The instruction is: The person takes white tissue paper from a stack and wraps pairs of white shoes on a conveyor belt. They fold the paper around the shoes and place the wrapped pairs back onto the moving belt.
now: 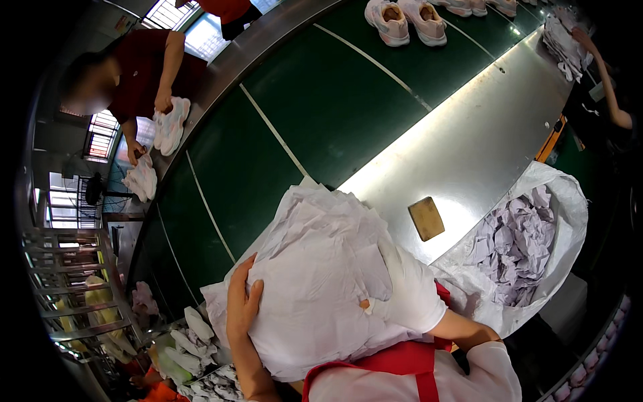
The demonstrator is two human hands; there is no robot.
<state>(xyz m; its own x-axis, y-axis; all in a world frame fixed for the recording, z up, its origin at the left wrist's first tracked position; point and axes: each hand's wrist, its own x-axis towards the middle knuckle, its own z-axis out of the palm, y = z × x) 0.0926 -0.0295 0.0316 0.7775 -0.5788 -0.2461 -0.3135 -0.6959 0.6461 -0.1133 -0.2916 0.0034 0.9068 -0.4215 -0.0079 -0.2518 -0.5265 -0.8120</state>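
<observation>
A thick, uneven stack of white paper sheets (315, 281) is held up against the front of my body, at the near edge of the green conveyor belt (268, 181). My left hand (242, 298) grips the stack's left side, its thumb lying on the front sheet. From the right, my forearm (462, 329) runs into a white covering (412, 288) against the stack's right side. My right hand's fingers are mostly hidden there; one small skin-coloured spot shows low on the paper.
A brownish block (426, 218) lies on the metal table (469, 147), beside a white sack (569, 201) of crumpled paper (512, 248). Pale shoes (392, 23) stand on the far belt. Across it, a person (144, 74) holds pale shoes. Another person's arm (606, 84) touches papers at far right.
</observation>
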